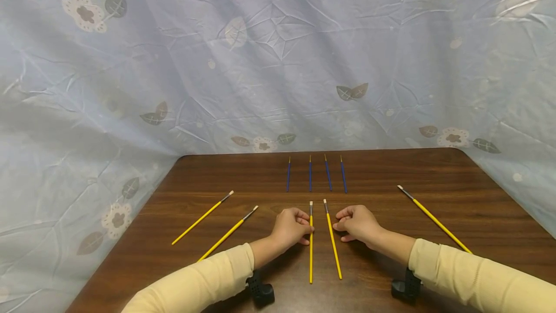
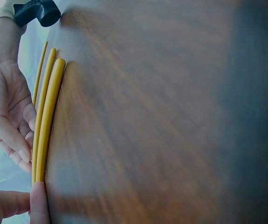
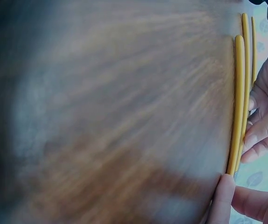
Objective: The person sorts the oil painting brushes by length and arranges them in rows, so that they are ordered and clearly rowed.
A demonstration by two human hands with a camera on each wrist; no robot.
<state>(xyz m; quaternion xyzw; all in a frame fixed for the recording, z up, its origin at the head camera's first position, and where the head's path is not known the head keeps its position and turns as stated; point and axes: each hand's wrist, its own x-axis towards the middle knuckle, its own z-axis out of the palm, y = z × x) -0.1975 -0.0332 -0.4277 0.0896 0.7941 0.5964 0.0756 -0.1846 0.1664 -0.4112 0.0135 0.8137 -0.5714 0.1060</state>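
Well left of the left hand, the first brush (image 1: 202, 218) slants, bristles away and rightward; nearer that hand, the second (image 1: 229, 232) runs likewise, its handle end hidden by the sleeve.

The left hand (image 1: 288, 228) seems to pinch the third brush (image 1: 311, 255) at thumb and fingertips; most of its handle lies on the near side of the grip. Its long axis runs almost straight away from the person, bristles far.

Beyond both hands, four blue brushes (image 1: 310, 175) point away too.

Between the hands, the fourth brush (image 1: 336, 255) leans, handle end near and rightward. The right hand (image 1: 359, 226) has its fingertips right at it; whether they clamp it I cannot tell.

Right of that hand, the fifth brush (image 1: 438, 221) slants, bristles away and leftward.

The step looks like setting the middle pair side by side; the next move probably calls for straightening the fourth, then letting go.
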